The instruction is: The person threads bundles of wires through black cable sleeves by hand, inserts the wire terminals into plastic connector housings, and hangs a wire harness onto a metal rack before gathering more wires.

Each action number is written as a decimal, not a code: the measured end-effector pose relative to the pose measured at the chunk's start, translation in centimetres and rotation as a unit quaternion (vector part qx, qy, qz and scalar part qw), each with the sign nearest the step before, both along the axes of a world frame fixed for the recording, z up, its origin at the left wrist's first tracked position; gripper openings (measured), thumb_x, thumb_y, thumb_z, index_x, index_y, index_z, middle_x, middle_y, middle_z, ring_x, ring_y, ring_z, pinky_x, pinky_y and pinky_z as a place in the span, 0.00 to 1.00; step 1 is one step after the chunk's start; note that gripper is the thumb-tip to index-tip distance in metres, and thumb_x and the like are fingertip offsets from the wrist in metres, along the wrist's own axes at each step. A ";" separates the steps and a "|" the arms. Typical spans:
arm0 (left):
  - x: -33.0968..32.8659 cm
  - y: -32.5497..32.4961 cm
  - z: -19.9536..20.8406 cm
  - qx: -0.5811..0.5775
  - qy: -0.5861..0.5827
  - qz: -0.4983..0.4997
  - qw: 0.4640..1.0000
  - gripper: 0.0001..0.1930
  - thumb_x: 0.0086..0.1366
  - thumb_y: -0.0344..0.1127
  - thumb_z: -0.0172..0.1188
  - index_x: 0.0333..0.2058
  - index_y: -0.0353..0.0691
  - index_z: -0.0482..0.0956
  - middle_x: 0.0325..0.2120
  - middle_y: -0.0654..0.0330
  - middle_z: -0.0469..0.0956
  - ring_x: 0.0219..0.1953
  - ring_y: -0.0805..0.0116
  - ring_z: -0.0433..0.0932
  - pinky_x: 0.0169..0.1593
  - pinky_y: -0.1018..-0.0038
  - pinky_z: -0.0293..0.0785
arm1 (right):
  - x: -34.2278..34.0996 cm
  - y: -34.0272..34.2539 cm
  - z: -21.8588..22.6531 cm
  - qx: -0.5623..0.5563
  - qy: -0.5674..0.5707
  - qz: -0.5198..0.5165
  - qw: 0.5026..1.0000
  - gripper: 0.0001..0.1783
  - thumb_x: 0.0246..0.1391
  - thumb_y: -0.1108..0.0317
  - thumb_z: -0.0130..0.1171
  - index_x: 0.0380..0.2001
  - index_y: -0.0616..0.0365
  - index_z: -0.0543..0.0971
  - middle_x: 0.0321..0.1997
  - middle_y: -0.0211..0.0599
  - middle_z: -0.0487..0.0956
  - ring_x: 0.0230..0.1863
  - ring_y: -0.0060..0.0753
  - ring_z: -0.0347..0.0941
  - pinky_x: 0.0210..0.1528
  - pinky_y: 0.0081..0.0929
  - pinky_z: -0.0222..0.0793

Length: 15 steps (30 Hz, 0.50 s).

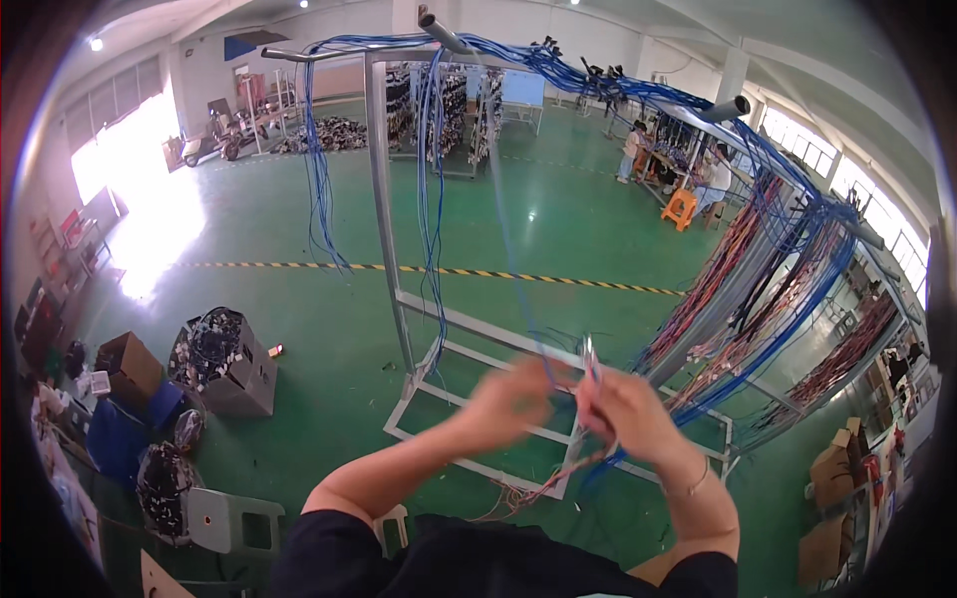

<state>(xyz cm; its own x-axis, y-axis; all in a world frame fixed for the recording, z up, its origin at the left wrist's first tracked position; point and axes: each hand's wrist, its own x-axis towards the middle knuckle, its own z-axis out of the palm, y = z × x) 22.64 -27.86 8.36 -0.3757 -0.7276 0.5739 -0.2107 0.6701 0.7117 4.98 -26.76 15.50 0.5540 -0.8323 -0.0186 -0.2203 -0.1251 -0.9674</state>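
Note:
My left hand (pixel 510 401) is smeared by motion. A long blue wire (pixel 509 244) slants down from the top bar of the rack to its fingertips, which appear closed on it. Right beside it, my right hand (pixel 630 411) is closed around a slim thing with a shiny, pale tip (pixel 588 351) that points up; its kind cannot be made out. Reddish and pale wires (pixel 550 486) trail below the right hand toward the rack's base. Both hands are in front of the grey metal rack (pixel 383 199), where bundles of blue wires (pixel 429 179) hang.
Thick bundles of coloured wires (pixel 733 244) hang at the right. A grey bin of wire parts (pixel 244 374), a cardboard box (pixel 135 367) and a grey stool (pixel 234 520) stand at the left. Farther off, people (pixel 714 177) are by a bench near an orange stool (pixel 679 207).

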 end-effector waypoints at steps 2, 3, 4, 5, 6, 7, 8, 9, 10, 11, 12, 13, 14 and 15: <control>2.7 -2.3 0.6 0.180 0.301 -0.010 0.936 0.16 0.58 0.34 0.45 0.44 0.38 0.68 0.44 0.55 0.67 0.48 0.61 0.66 0.51 0.69 0.60 | 0.1 1.5 -3.6 0.051 -0.042 -0.007 0.998 0.14 0.56 0.63 0.40 0.22 0.58 0.66 0.16 0.25 0.64 0.16 0.12 0.55 0.17 0.12 0.50; 3.4 -3.5 2.3 0.231 0.376 0.004 0.898 0.17 0.60 0.37 0.42 0.46 0.36 0.66 0.45 0.54 0.67 0.49 0.61 0.64 0.52 0.70 0.59 | 0.9 2.1 -4.7 0.056 -0.045 -0.007 0.997 0.14 0.56 0.63 0.40 0.22 0.58 0.66 0.16 0.25 0.64 0.16 0.12 0.55 0.17 0.12 0.50; 3.5 -3.7 5.2 0.295 0.468 -0.085 0.829 0.18 0.61 0.39 0.40 0.48 0.35 0.64 0.41 0.54 0.68 0.43 0.64 0.68 0.46 0.73 0.63 | 1.6 2.9 -5.6 0.099 -0.055 0.002 0.994 0.12 0.56 0.64 0.40 0.23 0.58 0.66 0.17 0.25 0.64 0.17 0.14 0.56 0.18 0.13 0.52; 3.5 -3.4 8.0 0.347 0.550 -0.168 0.740 0.20 0.63 0.41 0.38 0.49 0.34 0.62 0.36 0.55 0.69 0.36 0.67 0.71 0.41 0.76 0.66 | 1.8 3.6 -6.3 0.138 -0.065 0.015 0.988 0.11 0.56 0.66 0.39 0.24 0.57 0.66 0.17 0.26 0.65 0.17 0.15 0.58 0.19 0.15 0.55; 4.3 -3.5 9.0 0.347 0.546 -0.171 0.743 0.20 0.63 0.41 0.38 0.49 0.34 0.62 0.36 0.55 0.69 0.36 0.67 0.71 0.41 0.76 0.66 | 1.9 3.8 -7.5 0.135 -0.069 0.013 0.988 0.11 0.56 0.66 0.39 0.24 0.57 0.66 0.17 0.26 0.65 0.17 0.15 0.58 0.19 0.15 0.55; 5.4 -3.8 9.4 0.299 0.489 -0.256 0.779 0.19 0.63 0.41 0.38 0.47 0.34 0.63 0.30 0.58 0.68 0.28 0.72 0.68 0.33 0.80 0.65 | 2.0 3.9 -9.1 0.003 -0.025 -0.005 1.000 0.09 0.55 0.68 0.40 0.24 0.58 0.66 0.18 0.29 0.66 0.19 0.18 0.61 0.21 0.18 0.58; 5.9 -4.0 9.9 0.247 0.425 -0.340 0.802 0.19 0.63 0.41 0.38 0.46 0.34 0.65 0.23 0.61 0.67 0.20 0.77 0.65 0.25 0.83 0.63 | 2.1 3.8 -10.1 -0.128 0.021 -0.027 0.991 0.07 0.54 0.70 0.40 0.24 0.59 0.66 0.18 0.32 0.66 0.20 0.21 0.63 0.23 0.20 0.61; 5.1 -2.1 11.1 0.206 0.387 -0.156 0.885 0.15 0.63 0.39 0.40 0.37 0.33 0.70 0.15 0.67 0.61 0.13 0.83 0.54 0.18 0.83 0.52 | 1.5 3.2 -10.2 -0.184 0.128 -0.096 0.970 0.05 0.52 0.73 0.39 0.26 0.61 0.66 0.20 0.38 0.69 0.22 0.27 0.66 0.26 0.24 0.63; 4.4 -1.4 9.9 0.212 0.384 -0.160 0.884 0.15 0.63 0.39 0.40 0.37 0.33 0.70 0.15 0.67 0.61 0.13 0.83 0.54 0.18 0.83 0.52 | 2.2 2.2 -9.4 -0.310 0.015 -0.176 0.934 0.07 0.54 0.73 0.37 0.26 0.61 0.65 0.23 0.41 0.72 0.22 0.28 0.68 0.25 0.23 0.64; 3.6 -0.6 8.3 0.148 0.262 -0.043 0.953 0.13 0.63 0.37 0.40 0.33 0.34 0.70 0.14 0.67 0.61 0.14 0.83 0.54 0.18 0.83 0.51 | 1.9 2.0 -7.0 -0.234 0.021 -0.215 0.948 0.09 0.56 0.70 0.36 0.26 0.61 0.64 0.26 0.41 0.73 0.24 0.29 0.69 0.25 0.24 0.65; 3.2 0.4 7.2 0.073 0.128 0.075 0.986 0.12 0.62 0.36 0.41 0.29 0.34 0.71 0.14 0.68 0.61 0.14 0.83 0.54 0.19 0.83 0.51 | 2.3 1.1 -5.2 -0.156 -0.068 -0.246 0.954 0.11 0.57 0.67 0.35 0.25 0.60 0.64 0.27 0.42 0.74 0.23 0.29 0.69 0.24 0.24 0.65; 2.7 1.0 6.3 0.129 0.073 0.034 0.988 0.11 0.62 0.35 0.42 0.27 0.35 0.71 0.14 0.67 0.62 0.15 0.83 0.56 0.20 0.83 0.53 | 2.6 0.1 -3.8 -0.074 -0.158 -0.283 0.943 0.13 0.57 0.65 0.35 0.23 0.59 0.64 0.28 0.43 0.74 0.23 0.29 0.70 0.22 0.23 0.66; 2.0 2.1 5.6 0.186 0.017 -0.011 0.982 0.10 0.61 0.33 0.42 0.26 0.35 0.70 0.14 0.66 0.63 0.16 0.82 0.57 0.21 0.82 0.54 | 4.0 -0.9 -2.0 -0.030 -0.264 -0.298 0.917 0.13 0.58 0.64 0.35 0.23 0.58 0.63 0.28 0.45 0.74 0.20 0.25 0.67 0.19 0.19 0.63; 1.5 2.9 4.7 0.207 -0.045 -0.037 0.977 0.10 0.61 0.33 0.42 0.26 0.35 0.70 0.15 0.65 0.64 0.18 0.79 0.59 0.23 0.80 0.58 | 5.5 -1.8 -0.2 0.011 -0.369 -0.308 0.877 0.13 0.58 0.62 0.35 0.23 0.56 0.63 0.29 0.46 0.74 0.17 0.21 0.65 0.15 0.15 0.60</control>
<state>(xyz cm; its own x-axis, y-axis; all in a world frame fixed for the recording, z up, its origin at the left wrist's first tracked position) 24.11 -24.96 13.02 -0.4722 -0.8587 0.1989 -0.2465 0.3453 0.9055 10.50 -28.60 15.32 -0.1332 -0.9816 0.1364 0.4473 -0.1824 -0.8756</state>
